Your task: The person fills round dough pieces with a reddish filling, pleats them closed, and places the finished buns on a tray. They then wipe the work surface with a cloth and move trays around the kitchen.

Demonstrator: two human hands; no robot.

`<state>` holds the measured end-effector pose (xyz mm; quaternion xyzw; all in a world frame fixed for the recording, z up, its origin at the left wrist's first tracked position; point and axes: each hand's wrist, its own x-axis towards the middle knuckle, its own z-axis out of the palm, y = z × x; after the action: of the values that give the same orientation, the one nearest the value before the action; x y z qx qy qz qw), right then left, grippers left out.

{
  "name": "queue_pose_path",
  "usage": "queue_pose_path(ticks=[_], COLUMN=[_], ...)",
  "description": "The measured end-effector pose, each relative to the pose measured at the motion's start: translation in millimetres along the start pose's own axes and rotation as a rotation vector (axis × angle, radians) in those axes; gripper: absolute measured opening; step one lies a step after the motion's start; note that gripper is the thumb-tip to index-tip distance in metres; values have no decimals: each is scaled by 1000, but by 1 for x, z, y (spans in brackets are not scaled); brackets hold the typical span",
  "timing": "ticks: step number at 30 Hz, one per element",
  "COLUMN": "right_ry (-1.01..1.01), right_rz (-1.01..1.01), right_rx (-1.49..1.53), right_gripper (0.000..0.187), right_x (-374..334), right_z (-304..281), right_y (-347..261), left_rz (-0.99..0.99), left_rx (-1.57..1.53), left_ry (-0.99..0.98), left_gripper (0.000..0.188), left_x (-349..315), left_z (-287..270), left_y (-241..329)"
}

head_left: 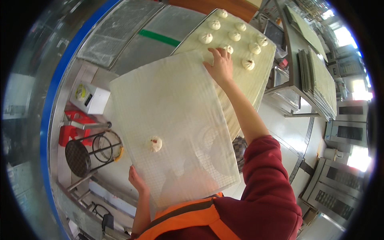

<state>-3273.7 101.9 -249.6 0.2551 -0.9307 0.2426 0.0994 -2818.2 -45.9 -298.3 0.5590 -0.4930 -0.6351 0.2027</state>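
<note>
A mesh tray lined with a pale cloth [172, 92] slants in front of me. One pleated steamed bun [155, 144] with a dark spot on top sits on it. My left hand [138, 180] grips this tray's left edge near my body, its fingers partly hidden by the tray. Farther away, my right hand [220, 66] reaches over a second cloth-lined tray [242, 88] bearing several similar buns. Its fingers and thumb are apart, the fingertips against or just in front of a bun [228, 49] that they partly cover. Whether they touch it, I cannot tell.
The far tray rests by a metal worktop [168, 24] with a green strip. At the right, a metal rack [294, 72] holds stacked mesh trays [320, 84]. To the left stand a round-topped stool [78, 158], a red plastic stool [76, 128] and a white box-shaped device [96, 100].
</note>
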Motion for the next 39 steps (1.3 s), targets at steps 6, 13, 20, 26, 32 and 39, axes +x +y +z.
queue_pose_path(ticks=[6, 13, 20, 26, 32, 39], right_ry=[-636, -835, -547, -167, -27, -361], right_rz=[-543, -663, 26, 173, 107, 70], right_rx=[577, 360, 777, -106, -218, -102], right_gripper=[61, 47, 45, 47, 50, 45], right_x=[-120, -163, -101, -66, -46, 13], right_z=[10, 17, -68, -79, -59, -13], right_y=[-141, -177, -81, 39, 55, 34], left_rz=[-48, -37, -49, -21, -14, -5], left_rx=[-52, -70, -60, -19, -6, 94], left_ry=[11, -24, -1, -52, -4, 17], left_gripper=[38, 42, 50, 52, 53, 49], left_x=[-3, 5, 10, 18, 17, 13], left_z=[2, -4, -7, -12, -9, -2], left_y=[6, 1, -7, -13, -9, 11])
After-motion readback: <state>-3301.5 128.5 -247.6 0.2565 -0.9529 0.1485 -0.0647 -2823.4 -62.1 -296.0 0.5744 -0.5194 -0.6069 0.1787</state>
